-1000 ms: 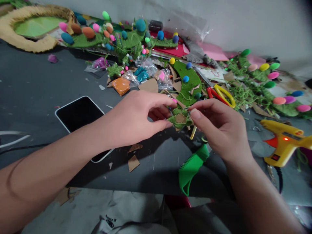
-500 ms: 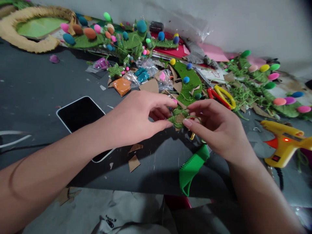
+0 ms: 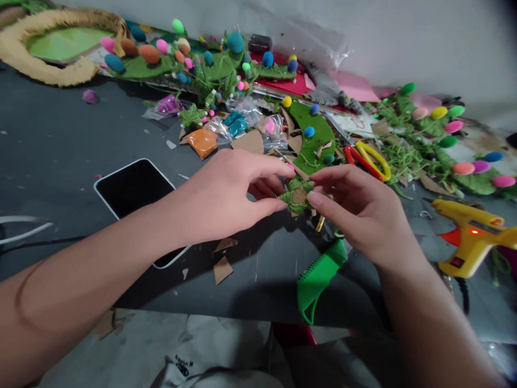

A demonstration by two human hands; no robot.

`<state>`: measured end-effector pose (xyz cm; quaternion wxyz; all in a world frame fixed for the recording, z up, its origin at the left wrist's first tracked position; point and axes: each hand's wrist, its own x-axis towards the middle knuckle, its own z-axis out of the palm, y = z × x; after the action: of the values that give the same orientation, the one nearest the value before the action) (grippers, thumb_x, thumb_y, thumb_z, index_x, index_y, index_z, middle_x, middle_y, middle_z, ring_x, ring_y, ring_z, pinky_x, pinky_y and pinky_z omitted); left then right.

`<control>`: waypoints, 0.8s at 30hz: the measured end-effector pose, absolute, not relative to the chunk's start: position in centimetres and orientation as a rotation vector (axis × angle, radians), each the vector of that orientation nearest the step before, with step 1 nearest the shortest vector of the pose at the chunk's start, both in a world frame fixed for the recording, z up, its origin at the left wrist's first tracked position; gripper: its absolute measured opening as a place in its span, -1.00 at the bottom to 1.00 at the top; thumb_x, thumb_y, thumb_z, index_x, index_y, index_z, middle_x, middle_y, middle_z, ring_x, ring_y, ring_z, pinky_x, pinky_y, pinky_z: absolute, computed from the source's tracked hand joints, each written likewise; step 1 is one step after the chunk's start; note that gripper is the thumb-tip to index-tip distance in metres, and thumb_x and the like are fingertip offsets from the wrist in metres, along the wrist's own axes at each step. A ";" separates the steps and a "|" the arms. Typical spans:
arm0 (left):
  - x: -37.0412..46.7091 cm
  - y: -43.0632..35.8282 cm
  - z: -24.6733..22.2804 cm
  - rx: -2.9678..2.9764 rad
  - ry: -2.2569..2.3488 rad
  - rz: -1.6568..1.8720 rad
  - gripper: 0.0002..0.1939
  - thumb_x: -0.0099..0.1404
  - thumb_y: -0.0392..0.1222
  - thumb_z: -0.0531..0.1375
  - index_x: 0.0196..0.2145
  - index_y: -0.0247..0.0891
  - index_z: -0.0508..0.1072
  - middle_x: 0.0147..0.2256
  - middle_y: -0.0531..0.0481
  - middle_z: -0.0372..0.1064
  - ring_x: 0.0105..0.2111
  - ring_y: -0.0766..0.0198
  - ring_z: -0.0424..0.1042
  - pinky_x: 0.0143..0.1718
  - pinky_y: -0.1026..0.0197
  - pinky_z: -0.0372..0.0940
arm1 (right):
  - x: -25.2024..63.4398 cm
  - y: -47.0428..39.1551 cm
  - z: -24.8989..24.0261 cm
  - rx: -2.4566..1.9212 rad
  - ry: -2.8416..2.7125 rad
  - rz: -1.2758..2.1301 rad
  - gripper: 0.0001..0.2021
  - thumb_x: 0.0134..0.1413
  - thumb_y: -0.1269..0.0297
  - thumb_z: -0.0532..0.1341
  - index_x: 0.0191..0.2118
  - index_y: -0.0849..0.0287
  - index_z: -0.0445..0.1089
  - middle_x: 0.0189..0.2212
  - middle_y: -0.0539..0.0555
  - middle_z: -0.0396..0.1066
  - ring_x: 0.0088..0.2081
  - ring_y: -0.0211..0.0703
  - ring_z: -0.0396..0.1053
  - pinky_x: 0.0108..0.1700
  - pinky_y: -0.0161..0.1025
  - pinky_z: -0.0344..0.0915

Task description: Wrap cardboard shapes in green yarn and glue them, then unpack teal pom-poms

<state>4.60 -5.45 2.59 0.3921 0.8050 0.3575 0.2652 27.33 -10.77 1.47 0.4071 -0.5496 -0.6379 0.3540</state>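
Note:
Between my two hands is a small cardboard piece wrapped in green yarn (image 3: 298, 197), with a patch of bare brown card showing at its middle. My left hand (image 3: 238, 191) pinches its left edge between thumb and fingers. From the other side, my right hand (image 3: 355, 207) grips it with the thumb on the near face and the fingers behind. A pink ball tip shows by my left fingertips. Just below my right thumb, a gold-coloured stick end (image 3: 320, 223) sticks out, its other end hidden. A green comb-like tool (image 3: 321, 281) lies close under my right hand.
A smartphone (image 3: 135, 186) lies partly under my left forearm. To the right, a yellow glue gun (image 3: 468, 237) has its red light on. Scissors (image 3: 377, 161), bagged clay (image 3: 202, 143), yarn scraps and ball-tipped green leaves crowd the back. A beige ring (image 3: 12, 46) sits far left.
My hands stay nearly in place. The right thumb has shifted slightly on the yarn-wrapped piece, and the loose yarn strand beside it no longer shows.

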 end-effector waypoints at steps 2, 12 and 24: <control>4.6 -5.5 2.6 2.050 0.894 0.672 -0.65 0.24 -0.25 0.34 0.01 -0.17 0.59 -0.22 0.07 0.65 -0.27 0.23 0.63 -0.16 0.22 0.48 | 27.3 -10.8 1.3 -1.374 -1.609 0.899 -0.79 0.15 0.28 0.39 -0.09 0.09 0.49 -0.20 0.06 0.53 -0.20 -0.13 0.50 -0.19 -0.19 0.48; 4.7 -5.4 2.6 2.052 0.910 0.661 -0.65 0.23 -0.27 0.32 -0.01 -0.15 0.59 -0.22 0.08 0.65 -0.27 0.21 0.63 -0.16 0.21 0.47 | 27.1 -10.6 1.3 -1.385 -1.602 0.906 -0.87 0.20 0.29 0.36 -0.13 0.07 0.50 -0.27 0.03 0.53 -0.26 -0.18 0.51 -0.25 -0.23 0.48; 4.7 -5.4 2.5 2.029 0.905 0.644 -0.66 0.23 -0.26 0.33 -0.02 -0.14 0.59 -0.20 0.07 0.65 -0.25 0.21 0.63 -0.13 0.19 0.48 | 26.9 -10.7 1.3 -1.412 -1.590 0.875 -0.89 0.29 0.18 0.28 -0.20 0.07 0.49 -0.38 0.00 0.45 -0.39 -0.25 0.39 -0.38 -0.26 0.32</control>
<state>4.66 -5.37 2.52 0.4026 0.8029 0.3584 0.2547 26.92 -10.67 1.34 0.4089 -0.5604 -0.6309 0.3474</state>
